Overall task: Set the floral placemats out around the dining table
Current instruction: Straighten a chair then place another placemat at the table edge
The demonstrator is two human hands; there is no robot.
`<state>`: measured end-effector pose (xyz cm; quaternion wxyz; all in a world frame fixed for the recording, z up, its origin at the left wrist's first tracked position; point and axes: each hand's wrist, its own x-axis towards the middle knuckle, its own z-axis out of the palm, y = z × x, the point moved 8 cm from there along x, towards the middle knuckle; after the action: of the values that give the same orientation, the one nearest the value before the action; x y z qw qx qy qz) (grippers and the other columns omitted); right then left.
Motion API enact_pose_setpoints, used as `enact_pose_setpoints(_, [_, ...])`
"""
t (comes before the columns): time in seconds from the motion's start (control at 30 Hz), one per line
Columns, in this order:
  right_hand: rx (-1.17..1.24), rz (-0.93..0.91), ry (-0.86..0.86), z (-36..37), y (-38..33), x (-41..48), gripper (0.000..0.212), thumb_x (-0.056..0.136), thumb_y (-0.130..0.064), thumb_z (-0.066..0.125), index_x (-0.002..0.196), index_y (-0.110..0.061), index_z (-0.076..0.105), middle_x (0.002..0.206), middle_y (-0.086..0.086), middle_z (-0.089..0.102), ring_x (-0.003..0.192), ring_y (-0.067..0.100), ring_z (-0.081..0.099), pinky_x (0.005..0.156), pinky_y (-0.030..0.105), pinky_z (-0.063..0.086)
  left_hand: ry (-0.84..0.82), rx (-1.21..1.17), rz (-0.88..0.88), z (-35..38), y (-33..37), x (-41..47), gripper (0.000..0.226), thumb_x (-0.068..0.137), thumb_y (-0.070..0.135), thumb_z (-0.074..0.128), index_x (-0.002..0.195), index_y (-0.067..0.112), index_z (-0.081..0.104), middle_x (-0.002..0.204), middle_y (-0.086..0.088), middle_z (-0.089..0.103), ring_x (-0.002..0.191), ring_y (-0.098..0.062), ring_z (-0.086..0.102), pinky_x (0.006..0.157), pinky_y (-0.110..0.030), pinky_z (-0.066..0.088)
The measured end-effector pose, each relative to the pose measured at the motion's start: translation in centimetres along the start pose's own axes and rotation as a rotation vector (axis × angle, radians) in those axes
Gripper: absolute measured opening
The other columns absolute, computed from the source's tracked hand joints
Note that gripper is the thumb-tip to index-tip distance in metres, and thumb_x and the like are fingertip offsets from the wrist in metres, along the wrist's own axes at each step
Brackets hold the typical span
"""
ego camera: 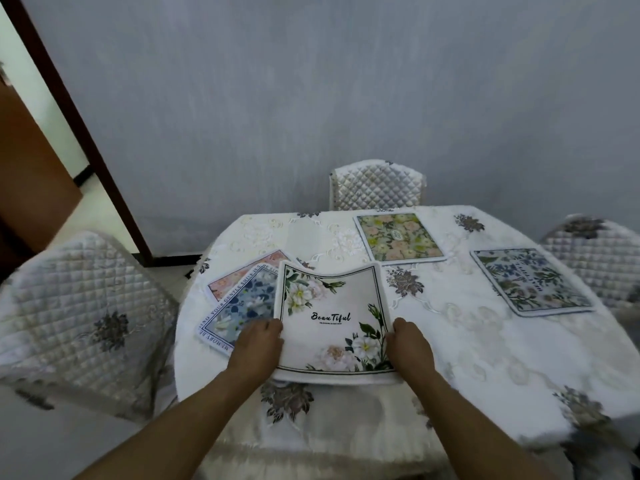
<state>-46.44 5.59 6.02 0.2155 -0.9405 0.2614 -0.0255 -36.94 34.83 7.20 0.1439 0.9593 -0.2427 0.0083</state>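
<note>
A white placemat (329,306) with white flowers and the word "Beautiful" is held at the table's near edge, its far edge curling upward. My left hand (258,344) grips its left side and my right hand (410,344) grips its right side. Under it, to the left, lie a blue floral placemat (239,303) with lettering on its border and a pink one (242,275), partly covered. A green-and-pink floral placemat (398,237) lies flat at the far side. A blue-green floral placemat (530,282) lies flat on the right.
The round table (485,368) wears a white embroidered cloth. Quilted white chairs stand at the left (79,320), far side (377,185) and right (595,254). A grey wall is behind, with a dark door frame (69,112) at the left.
</note>
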Motion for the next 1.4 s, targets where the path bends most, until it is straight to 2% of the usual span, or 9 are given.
enact_pose_setpoints(0.1, [-0.037, 0.004, 0.051, -4.7, 2.2, -2.3, 0.010, 0.097, -0.018, 0.044, 0.088, -0.013, 0.045, 0.098, 0.015, 0.059, 0.089, 0.034, 0.060, 0.066, 0.031, 0.037, 0.017, 0.044, 0.086, -2.3, 5.0, -1.1, 0.022, 0.090, 0.024, 0.056, 0.107, 0.010, 0.058, 0.104, -0.015, 0.064, 0.093, -0.032, 0.057, 0.076, -0.038, 0.047])
enact_pose_setpoints(0.3, [-0.116, 0.026, 0.121, -12.4, 8.6, -5.6, 0.011, 0.095, -0.017, 0.044, 0.092, -0.009, 0.052, 0.097, 0.015, 0.060, 0.085, 0.033, 0.061, 0.065, 0.034, 0.044, 0.018, 0.139, 0.161, -4.3, 15.2, -2.9, 0.027, 0.094, 0.023, 0.048, 0.117, 0.009, 0.051, 0.113, -0.015, 0.060, 0.103, -0.034, 0.053, 0.085, -0.042, 0.043])
enact_pose_setpoints(0.6, [-0.205, 0.005, 0.078, -21.2, 23.7, -7.7, 0.019, 0.098, -0.024, 0.046, 0.107, -0.008, 0.052, 0.108, 0.015, 0.059, 0.096, 0.033, 0.061, 0.071, 0.035, 0.045, 0.030, 0.146, 0.171, -0.5, 32.4, -5.3, 0.020, 0.090, 0.023, 0.048, 0.106, 0.011, 0.054, 0.105, -0.013, 0.063, 0.097, -0.034, 0.055, 0.080, -0.042, 0.044])
enact_pose_setpoints(0.8, [-0.208, 0.017, 0.043, -25.8, 32.9, -7.6, 0.018, 0.097, -0.022, 0.047, 0.105, -0.006, 0.053, 0.107, 0.017, 0.060, 0.096, 0.035, 0.062, 0.070, 0.034, 0.045, 0.024, 0.115, 0.138, 2.8, 41.8, -7.7, 0.022, 0.093, 0.024, 0.047, 0.109, 0.011, 0.054, 0.105, -0.013, 0.062, 0.097, -0.033, 0.054, 0.078, -0.041, 0.043])
enact_pose_setpoints(0.97, [-0.199, -0.002, 0.027, -26.2, 35.1, -6.3, 0.020, 0.097, -0.025, 0.048, 0.106, -0.008, 0.054, 0.107, 0.015, 0.061, 0.096, 0.034, 0.062, 0.071, 0.034, 0.046, 0.021, 0.104, 0.088, 3.7, 43.9, -7.5, 0.023, 0.094, 0.027, 0.047, 0.112, 0.014, 0.053, 0.109, -0.011, 0.061, 0.099, -0.030, 0.054, 0.078, -0.039, 0.042])
enact_pose_setpoints(1.27, [-0.192, -0.037, 0.008, -24.2, 35.3, -2.5, 0.019, 0.097, -0.025, 0.048, 0.106, -0.009, 0.055, 0.105, 0.013, 0.062, 0.094, 0.031, 0.063, 0.072, 0.034, 0.048, -0.008, 0.085, -0.003, 7.1, 41.9, -5.1, 0.020, 0.093, 0.030, 0.048, 0.107, 0.017, 0.054, 0.105, -0.007, 0.063, 0.094, -0.027, 0.055, 0.076, -0.036, 0.043])
enact_pose_setpoints(1.4, [-0.192, -0.058, -0.030, -21.7, 36.2, -0.2, 0.018, 0.097, -0.024, 0.046, 0.105, -0.010, 0.054, 0.105, 0.012, 0.061, 0.093, 0.031, 0.062, 0.068, 0.032, 0.043, -0.031, 0.085, -0.022, 9.4, 41.3, -3.7, 0.020, 0.093, 0.029, 0.049, 0.106, 0.016, 0.055, 0.103, -0.007, 0.063, 0.092, -0.027, 0.057, 0.075, -0.036, 0.044])
